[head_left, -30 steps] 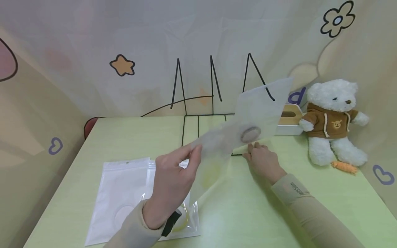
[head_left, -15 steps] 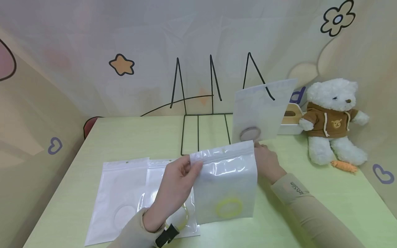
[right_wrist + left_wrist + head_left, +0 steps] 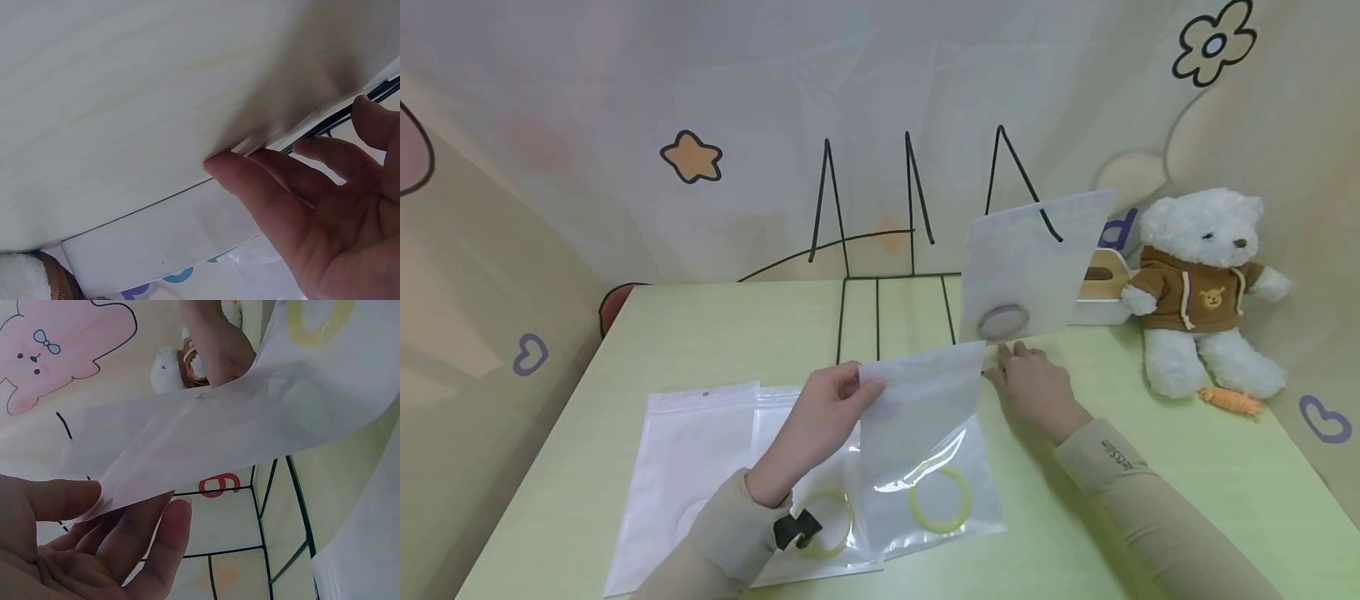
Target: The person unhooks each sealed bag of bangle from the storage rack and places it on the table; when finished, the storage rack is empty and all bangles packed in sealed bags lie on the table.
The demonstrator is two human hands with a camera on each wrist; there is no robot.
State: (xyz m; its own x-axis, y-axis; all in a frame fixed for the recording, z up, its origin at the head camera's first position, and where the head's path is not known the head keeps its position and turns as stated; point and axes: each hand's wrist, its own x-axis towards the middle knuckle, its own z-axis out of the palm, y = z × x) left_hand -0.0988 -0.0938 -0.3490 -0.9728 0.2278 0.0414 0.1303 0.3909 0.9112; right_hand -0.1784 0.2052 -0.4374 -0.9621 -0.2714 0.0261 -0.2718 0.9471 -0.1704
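Note:
My left hand (image 3: 827, 417) pinches the top left corner of a zip bag (image 3: 917, 417) between thumb and fingers. The bag hangs down in front of me, with a yellow ring (image 3: 941, 500) showing through it. At the front right of a black wire rack (image 3: 878, 325) is my right hand (image 3: 1037, 392); its fingertips (image 3: 219, 164) touch the tabletop beside the rack's base bar (image 3: 340, 115). Another zip bag (image 3: 1030, 258) hangs from the rack's right prong, a greyish ring (image 3: 1003, 322) near its bottom.
Two more zip bags lie at the left: one with a pale ring (image 3: 700, 417), one with a yellow ring (image 3: 826, 525), partly under my left arm. A white teddy bear (image 3: 1210, 283) in a brown hoodie, an orange carrot toy (image 3: 1231, 402) and a wood-topped box (image 3: 1105, 287) stand right.
My left hand has swung the bag from a tilted, blurred position in front of the hanging bag down to an upright one nearer me. My right hand stays at the rack's base.

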